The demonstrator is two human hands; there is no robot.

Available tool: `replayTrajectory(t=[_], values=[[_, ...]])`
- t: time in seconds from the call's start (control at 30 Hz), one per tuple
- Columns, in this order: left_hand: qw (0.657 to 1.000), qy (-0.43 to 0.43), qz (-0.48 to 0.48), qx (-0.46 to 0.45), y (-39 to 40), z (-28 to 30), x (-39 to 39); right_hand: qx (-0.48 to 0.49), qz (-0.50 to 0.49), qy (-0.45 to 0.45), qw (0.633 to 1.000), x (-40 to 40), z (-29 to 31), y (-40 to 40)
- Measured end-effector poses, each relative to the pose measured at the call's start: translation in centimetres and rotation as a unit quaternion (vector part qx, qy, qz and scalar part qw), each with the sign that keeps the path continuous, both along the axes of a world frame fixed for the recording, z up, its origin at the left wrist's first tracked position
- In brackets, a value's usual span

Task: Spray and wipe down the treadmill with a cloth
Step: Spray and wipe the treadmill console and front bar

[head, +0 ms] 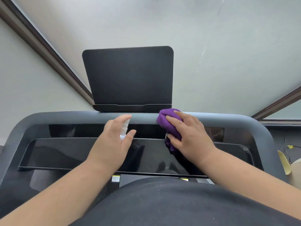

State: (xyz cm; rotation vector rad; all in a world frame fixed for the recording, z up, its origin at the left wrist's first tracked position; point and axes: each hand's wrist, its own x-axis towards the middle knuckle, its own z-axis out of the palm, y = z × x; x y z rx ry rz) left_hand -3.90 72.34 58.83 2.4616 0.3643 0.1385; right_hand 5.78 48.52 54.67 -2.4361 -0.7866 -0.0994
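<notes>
The treadmill's grey console frame (65, 116) curves across the view, with a glossy black panel (73, 154) below its top bar. My left hand (114, 142) holds a small white spray bottle (124, 129), nozzle pointing up toward the top bar, index finger lying over the top. A bunched purple cloth (167, 118) lies on the top bar and hangs over the panel's edge, pressed down by my right hand (190, 137), its fingers spread over it.
A black tablet holder (128, 75) stands up behind the console's middle. A pale wall and brown window frames (48, 49) lie beyond. At the right edge are a yellowish paper bag (285, 163) and cables on the floor. My dark shirt fills the bottom.
</notes>
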Motion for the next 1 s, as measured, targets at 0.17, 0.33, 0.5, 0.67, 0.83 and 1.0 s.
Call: replayTrajectory(t=[0.17, 0.33, 0.5, 0.67, 0.83, 1.0], values=[[1.0, 0.012, 0.017, -0.011, 2.0, 0.0, -3.0, -0.109, 0.074, -0.08, 0.988, 0.8, -1.5, 3.1], [0.999, 0.001, 0.036, -0.019, 5.1, 0.1, -5.3, -0.203, 0.166, -0.118, 0.958, 0.2, -1.5, 9.4], [0.999, 0.002, 0.024, -0.03, 8.6, -0.3, -6.3, -0.227, 0.225, -0.126, 0.939, -1.4, -1.3, 19.4], [0.998, 0.007, 0.003, -0.059, 13.0, -0.5, -6.7, -0.232, 0.217, -0.115, 0.941, -2.3, -1.0, 24.5], [0.997, 0.01, -0.02, -0.077, 17.1, -1.6, -7.3, -0.214, 0.202, -0.137, 0.946, -1.6, -1.9, 19.6], [0.995, 0.027, -0.076, -0.066, 21.6, -1.6, -8.3, -0.229, 0.16, -0.149, 0.949, -2.5, -2.0, 20.6]])
